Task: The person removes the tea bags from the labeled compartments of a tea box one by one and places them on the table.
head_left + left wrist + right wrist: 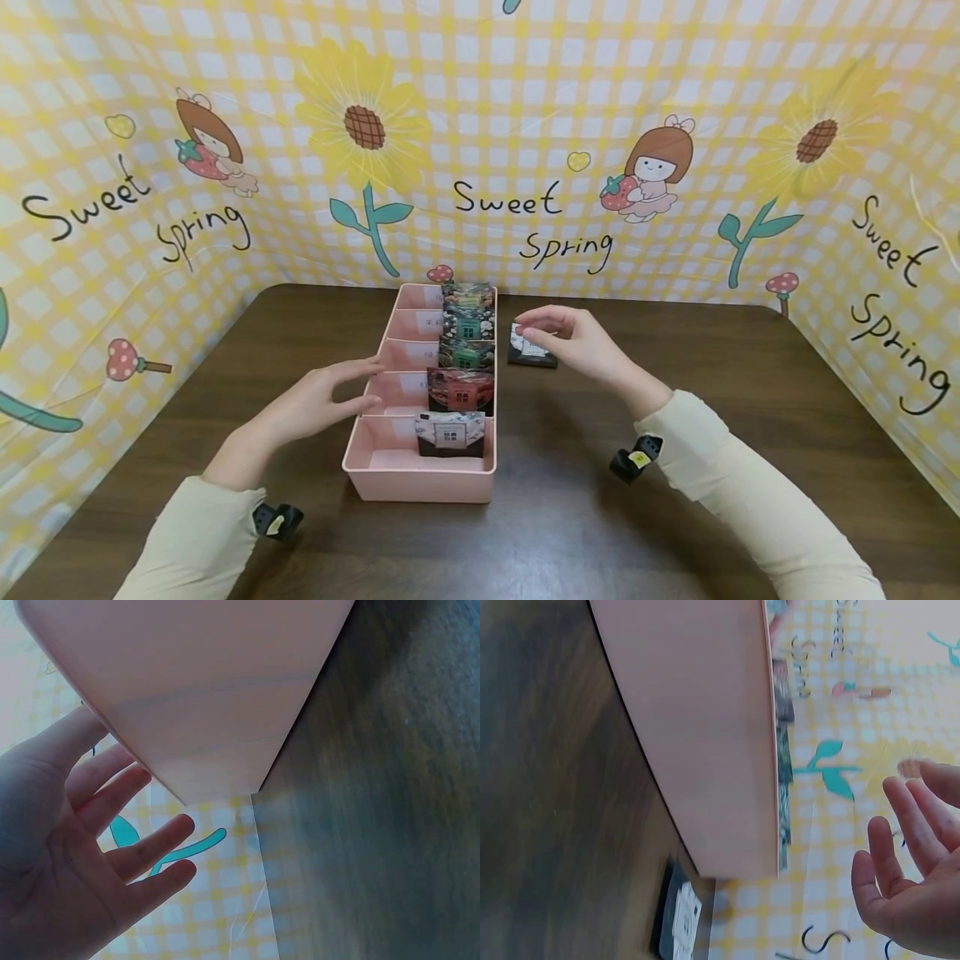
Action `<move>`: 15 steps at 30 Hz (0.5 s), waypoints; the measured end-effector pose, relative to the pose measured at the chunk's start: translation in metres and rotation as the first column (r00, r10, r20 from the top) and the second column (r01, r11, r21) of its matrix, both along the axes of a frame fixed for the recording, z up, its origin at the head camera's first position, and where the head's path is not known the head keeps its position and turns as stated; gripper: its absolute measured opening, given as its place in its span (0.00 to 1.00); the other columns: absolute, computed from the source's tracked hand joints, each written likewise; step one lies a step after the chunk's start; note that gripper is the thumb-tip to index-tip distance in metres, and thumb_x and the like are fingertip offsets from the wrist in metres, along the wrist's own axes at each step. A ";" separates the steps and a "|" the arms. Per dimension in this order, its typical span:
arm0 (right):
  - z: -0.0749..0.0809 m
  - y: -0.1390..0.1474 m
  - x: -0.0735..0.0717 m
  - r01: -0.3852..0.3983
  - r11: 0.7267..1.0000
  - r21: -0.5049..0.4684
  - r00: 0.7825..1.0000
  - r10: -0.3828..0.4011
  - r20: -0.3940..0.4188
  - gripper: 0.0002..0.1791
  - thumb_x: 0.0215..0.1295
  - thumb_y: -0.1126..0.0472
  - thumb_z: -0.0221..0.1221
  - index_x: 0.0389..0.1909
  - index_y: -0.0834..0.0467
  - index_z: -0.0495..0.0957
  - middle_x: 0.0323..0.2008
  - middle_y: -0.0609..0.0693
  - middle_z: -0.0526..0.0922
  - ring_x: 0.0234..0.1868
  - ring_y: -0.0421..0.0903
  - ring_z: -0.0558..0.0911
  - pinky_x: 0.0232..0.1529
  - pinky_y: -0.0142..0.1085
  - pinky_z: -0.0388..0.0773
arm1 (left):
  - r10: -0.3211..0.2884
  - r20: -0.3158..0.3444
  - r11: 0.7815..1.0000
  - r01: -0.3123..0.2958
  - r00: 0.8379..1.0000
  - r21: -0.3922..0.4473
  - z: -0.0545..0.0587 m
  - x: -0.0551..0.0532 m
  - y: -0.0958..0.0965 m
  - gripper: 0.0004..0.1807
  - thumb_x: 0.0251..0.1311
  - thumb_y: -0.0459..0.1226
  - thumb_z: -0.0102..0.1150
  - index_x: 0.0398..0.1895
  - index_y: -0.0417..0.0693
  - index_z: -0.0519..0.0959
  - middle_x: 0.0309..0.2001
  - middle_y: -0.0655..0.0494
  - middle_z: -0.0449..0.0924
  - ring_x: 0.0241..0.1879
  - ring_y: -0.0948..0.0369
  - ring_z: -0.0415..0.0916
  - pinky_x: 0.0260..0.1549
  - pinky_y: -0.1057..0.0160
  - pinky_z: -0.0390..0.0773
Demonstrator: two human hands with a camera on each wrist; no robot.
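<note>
A long pink divided box (pixel 420 486) stands on the table, with a sachet in each compartment. The nearest sachet (pixel 450 433) is white and black; behind it stand a red one (pixel 459 390), a green one (pixel 467 354) and more dark patterned ones (pixel 467 323). My left hand (pixel 318 400) is at the box's left rim, fingers spread, fingertips right at the edge. To the right of the box, a black-and-white sachet (pixel 531 344) lies flat on the table. Above it hovers my right hand (pixel 915 877), fingers loosely bent, holding nothing; in the head view it partly covers that sachet.
The dark wooden table (pixel 570 517) ends at a yellow checked cloth (pixel 517 142) that rises behind and along both sides. Small handwritten labels (pixel 408 382) show on the box's inner dividers. A black wrist camera (pixel 636 458) is strapped at the right cuff, another (pixel 278 520) at the left.
</note>
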State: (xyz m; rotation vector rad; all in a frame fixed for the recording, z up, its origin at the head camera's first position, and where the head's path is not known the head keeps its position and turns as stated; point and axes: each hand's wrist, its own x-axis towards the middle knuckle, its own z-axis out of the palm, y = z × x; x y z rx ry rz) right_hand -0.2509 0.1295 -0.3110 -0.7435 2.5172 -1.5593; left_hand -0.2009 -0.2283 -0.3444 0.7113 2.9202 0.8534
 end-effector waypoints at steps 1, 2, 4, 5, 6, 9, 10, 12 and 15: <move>-0.001 -0.001 0.003 -0.016 1.000 -0.004 1.000 0.016 -0.007 0.15 0.66 0.58 0.56 0.51 0.59 0.77 0.50 0.58 0.82 0.51 0.49 0.80 0.50 0.39 0.79 | 0.001 0.001 1.000 -0.001 1.000 0.001 0.000 0.000 0.000 0.30 0.60 0.46 0.58 0.63 0.41 0.69 0.63 0.41 0.69 0.65 0.43 0.63 0.61 0.40 0.63; -0.002 -0.003 0.005 -0.029 1.000 -0.007 1.000 0.029 -0.011 0.15 0.66 0.59 0.56 0.51 0.59 0.77 0.49 0.58 0.82 0.50 0.49 0.80 0.49 0.39 0.79 | 0.002 0.002 1.000 -0.002 1.000 0.001 0.000 0.000 0.000 0.30 0.60 0.46 0.58 0.63 0.41 0.69 0.63 0.41 0.69 0.65 0.43 0.63 0.61 0.40 0.63; -0.003 -0.006 0.011 -0.053 0.999 -0.013 0.999 0.052 -0.015 0.15 0.65 0.60 0.56 0.51 0.59 0.77 0.48 0.59 0.82 0.49 0.48 0.81 0.49 0.39 0.79 | 0.002 0.001 1.000 -0.002 1.000 0.001 0.000 0.000 0.000 0.30 0.60 0.46 0.58 0.63 0.41 0.69 0.63 0.41 0.69 0.65 0.43 0.63 0.62 0.41 0.63; -0.004 -0.007 0.014 -0.062 0.998 -0.013 0.998 0.062 -0.015 0.15 0.65 0.59 0.56 0.51 0.59 0.77 0.48 0.58 0.83 0.49 0.47 0.81 0.49 0.39 0.80 | 0.002 0.000 1.000 -0.002 1.000 0.000 0.000 0.000 0.000 0.30 0.60 0.46 0.58 0.63 0.41 0.69 0.63 0.41 0.69 0.65 0.43 0.63 0.62 0.41 0.63; -0.006 -0.008 0.016 -0.073 0.997 -0.015 0.997 0.073 -0.009 0.15 0.65 0.59 0.57 0.51 0.58 0.77 0.48 0.58 0.83 0.48 0.46 0.81 0.49 0.38 0.80 | 0.001 -0.001 1.000 -0.001 1.000 0.000 0.000 0.000 0.000 0.30 0.60 0.46 0.58 0.63 0.41 0.69 0.63 0.41 0.69 0.65 0.43 0.63 0.62 0.41 0.64; -0.010 -0.011 0.024 -0.105 0.994 -0.013 0.994 0.105 0.000 0.16 0.65 0.59 0.57 0.51 0.60 0.77 0.47 0.56 0.84 0.47 0.44 0.82 0.48 0.36 0.80 | -0.002 -0.003 1.000 0.002 1.000 0.000 -0.001 -0.001 0.000 0.30 0.60 0.46 0.58 0.63 0.41 0.69 0.63 0.41 0.69 0.65 0.43 0.63 0.62 0.41 0.64; -0.011 -0.012 0.026 -0.115 0.993 -0.010 0.993 0.115 0.001 0.16 0.64 0.59 0.57 0.51 0.60 0.77 0.46 0.55 0.84 0.46 0.43 0.82 0.47 0.35 0.80 | -0.003 -0.002 1.000 0.003 1.000 0.001 -0.001 -0.001 0.000 0.30 0.60 0.46 0.58 0.63 0.41 0.69 0.63 0.41 0.69 0.65 0.43 0.63 0.62 0.41 0.64; -0.014 -0.013 0.030 -0.136 0.991 -0.001 0.991 0.136 -0.006 0.17 0.64 0.59 0.58 0.51 0.62 0.77 0.46 0.56 0.84 0.45 0.42 0.82 0.46 0.33 0.79 | -0.003 0.002 1.000 0.003 1.000 0.004 -0.001 -0.001 0.000 0.30 0.60 0.46 0.58 0.63 0.41 0.69 0.63 0.41 0.69 0.65 0.43 0.63 0.62 0.41 0.63; -0.018 -0.015 0.036 -0.162 0.987 0.007 0.986 0.162 -0.030 0.16 0.64 0.60 0.58 0.51 0.62 0.77 0.45 0.57 0.84 0.44 0.41 0.82 0.45 0.33 0.79 | -0.002 0.002 1.000 0.002 1.000 0.005 -0.001 -0.001 0.000 0.29 0.60 0.46 0.58 0.63 0.41 0.69 0.63 0.41 0.69 0.65 0.43 0.63 0.62 0.41 0.64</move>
